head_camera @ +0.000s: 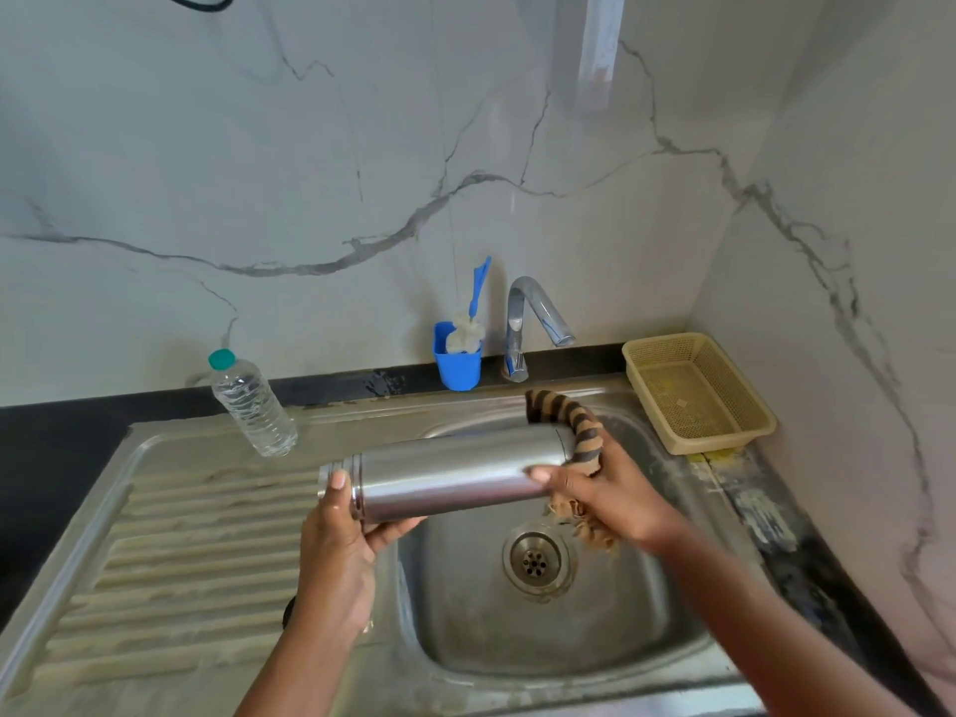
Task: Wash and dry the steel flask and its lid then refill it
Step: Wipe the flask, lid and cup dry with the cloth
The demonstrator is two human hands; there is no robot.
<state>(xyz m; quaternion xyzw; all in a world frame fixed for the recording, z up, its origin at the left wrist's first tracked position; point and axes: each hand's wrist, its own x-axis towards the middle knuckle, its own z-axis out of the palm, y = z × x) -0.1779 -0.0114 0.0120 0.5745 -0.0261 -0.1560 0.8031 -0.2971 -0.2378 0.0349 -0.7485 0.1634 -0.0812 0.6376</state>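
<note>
The steel flask (450,470) lies on its side in the air above the sink basin (543,628), its threaded mouth pointing left. My left hand (339,540) grips the mouth end from below. My right hand (605,491) presses a brown-and-tan striped cloth (577,421) around the flask's base end, with a frayed corner hanging under the palm. No lid is on the flask; a small dark object shows behind my left wrist, too hidden to identify. A clear plastic water bottle (252,403) with a green cap stands on the draining board.
The tap (533,313) stands behind the basin with no water running. A blue holder with a blue-handled brush (460,349) sits left of the tap. A beige plastic basket (698,390) rests at the right corner. The ribbed draining board (170,561) stretches left.
</note>
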